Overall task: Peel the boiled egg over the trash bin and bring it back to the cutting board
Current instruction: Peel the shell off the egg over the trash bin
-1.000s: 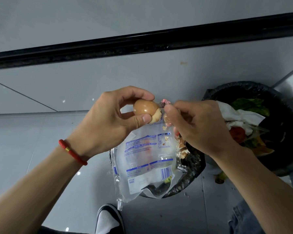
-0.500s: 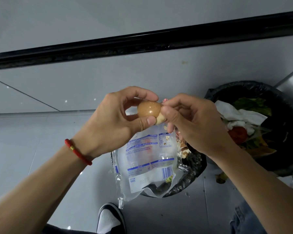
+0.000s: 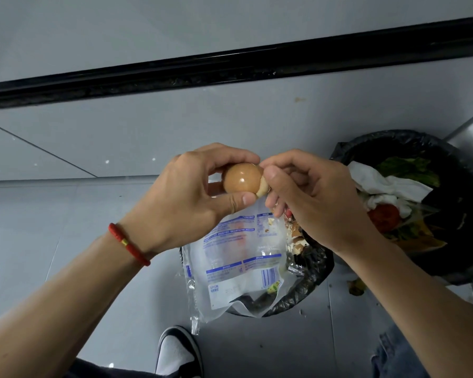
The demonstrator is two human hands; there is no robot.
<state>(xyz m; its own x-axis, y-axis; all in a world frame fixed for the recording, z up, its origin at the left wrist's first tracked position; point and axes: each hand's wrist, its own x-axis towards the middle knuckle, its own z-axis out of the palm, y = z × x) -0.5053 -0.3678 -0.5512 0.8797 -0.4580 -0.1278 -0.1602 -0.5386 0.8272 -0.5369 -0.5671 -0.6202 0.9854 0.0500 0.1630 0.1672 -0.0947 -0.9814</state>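
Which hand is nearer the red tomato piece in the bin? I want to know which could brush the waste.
Right. The right hand hangs just beside and above the tomato piece; the left hand, holding the egg, sits farther away.

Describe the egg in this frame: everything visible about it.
The egg is brown, glossy and mostly still in its shell; only its right end shows a paler peeled patch. It lies sideways, held in the air above a clear printed plastic bag that lies over a bin. The left hand pinches it between thumb and fingers, and the right hand has its fingertips at the peeled end.
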